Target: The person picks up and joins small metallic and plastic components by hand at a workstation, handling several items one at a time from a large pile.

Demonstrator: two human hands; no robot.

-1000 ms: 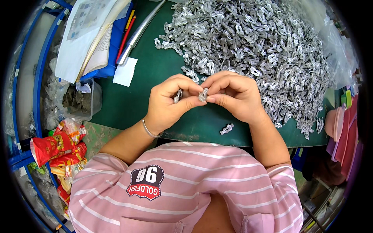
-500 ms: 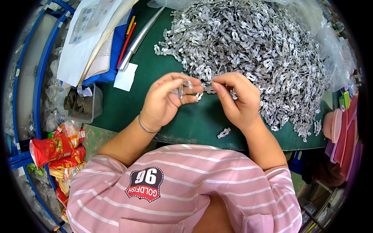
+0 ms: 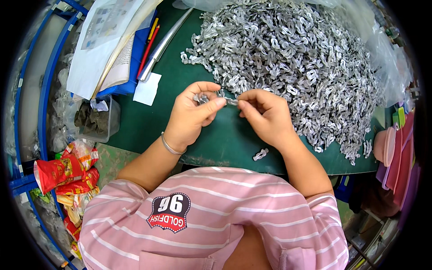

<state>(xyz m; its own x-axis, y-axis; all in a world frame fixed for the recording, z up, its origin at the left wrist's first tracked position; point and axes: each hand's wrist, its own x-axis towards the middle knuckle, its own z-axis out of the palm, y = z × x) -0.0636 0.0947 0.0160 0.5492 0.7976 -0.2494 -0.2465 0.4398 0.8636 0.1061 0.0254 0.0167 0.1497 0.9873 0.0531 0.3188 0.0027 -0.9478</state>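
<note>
A big heap of small silvery metal clips [image 3: 292, 58] covers the far right of the green table [image 3: 171, 117]. My left hand [image 3: 195, 114] pinches a few of these clips between thumb and fingers at the heap's near edge. Beside it, my right hand [image 3: 265, 114] pinches one small metal clip [image 3: 230, 101] at its fingertips, touching the left hand's thumb. One loose clip [image 3: 260, 154] lies near the table's front edge, below my right wrist.
Papers and a booklet [image 3: 108, 45], pencils [image 3: 148, 40] and a metal rod [image 3: 164, 42] lie at the far left. A clear box [image 3: 96, 119] stands at the table's left edge. Red snack bags [image 3: 63, 173] sit lower left. Pink items [image 3: 396, 153] hang at right.
Both hands have moved away from my body to the heap's near edge. The right hand has picked a clip from the pile.
</note>
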